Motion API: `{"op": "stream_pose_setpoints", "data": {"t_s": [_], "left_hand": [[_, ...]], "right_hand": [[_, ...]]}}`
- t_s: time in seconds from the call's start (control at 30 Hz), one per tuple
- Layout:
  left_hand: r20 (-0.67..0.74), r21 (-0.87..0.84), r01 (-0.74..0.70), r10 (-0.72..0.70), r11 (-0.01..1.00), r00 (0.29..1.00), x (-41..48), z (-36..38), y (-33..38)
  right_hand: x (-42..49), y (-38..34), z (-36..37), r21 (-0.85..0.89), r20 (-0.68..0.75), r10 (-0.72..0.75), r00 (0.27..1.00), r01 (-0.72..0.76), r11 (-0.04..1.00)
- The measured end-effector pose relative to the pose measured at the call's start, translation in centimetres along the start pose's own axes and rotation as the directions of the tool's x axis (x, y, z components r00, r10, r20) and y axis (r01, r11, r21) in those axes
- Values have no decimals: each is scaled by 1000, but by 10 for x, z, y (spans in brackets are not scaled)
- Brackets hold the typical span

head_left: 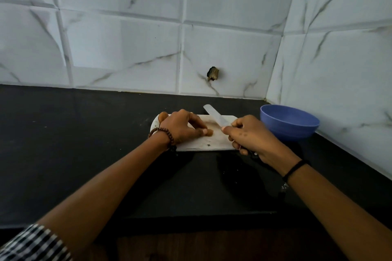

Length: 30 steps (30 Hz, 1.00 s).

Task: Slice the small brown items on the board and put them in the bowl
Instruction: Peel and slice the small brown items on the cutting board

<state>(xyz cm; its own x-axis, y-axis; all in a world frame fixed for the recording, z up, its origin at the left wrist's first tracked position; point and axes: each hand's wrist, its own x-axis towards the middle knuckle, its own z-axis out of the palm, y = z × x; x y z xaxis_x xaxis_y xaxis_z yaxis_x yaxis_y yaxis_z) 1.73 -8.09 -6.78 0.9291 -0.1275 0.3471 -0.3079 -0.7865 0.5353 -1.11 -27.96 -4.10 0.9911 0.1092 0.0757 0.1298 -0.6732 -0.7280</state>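
A white cutting board point(214, 143) lies on the black counter. My left hand point(182, 126) rests on it, fingers pinching a small brown item point(209, 132) near the board's middle. Another brown item point(163, 115) peeks out behind that hand at the board's far left corner. My right hand point(248, 135) grips the handle of a knife point(214, 117); its pale blade is raised, tip pointing away and to the left, just right of the held item. A blue bowl point(289, 122) stands to the right of the board; its inside is mostly hidden.
The black counter point(84, 144) extends far to the left and toward me, with a front edge near the bottom. Marble-tiled walls close the back and the right side, just behind the bowl. A small hole point(213, 73) marks the back wall.
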Motion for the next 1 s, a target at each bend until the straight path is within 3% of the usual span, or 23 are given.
{"op": "stream_pose_setpoints", "data": {"t_s": [0.23,0.37,0.47,1.0], "left_hand": [[50,19,3,-4,1000,999,0,1,1],[11,21,12,-12,1000,1000,-1,1,2],[-3,50,7,-7,999,1000,-2,2,4],[-18,18,-29,29,999,999,3,10,1]], "right_hand": [[-11,-2,4,-100,10,-39,999,40,994],[-24,-7,7,-252,13,-118,993,118,961],[-30,-10,11,-270,26,-150,988,151,951],[-25,-10,23,-502,-38,-240,970,189,844]]}}
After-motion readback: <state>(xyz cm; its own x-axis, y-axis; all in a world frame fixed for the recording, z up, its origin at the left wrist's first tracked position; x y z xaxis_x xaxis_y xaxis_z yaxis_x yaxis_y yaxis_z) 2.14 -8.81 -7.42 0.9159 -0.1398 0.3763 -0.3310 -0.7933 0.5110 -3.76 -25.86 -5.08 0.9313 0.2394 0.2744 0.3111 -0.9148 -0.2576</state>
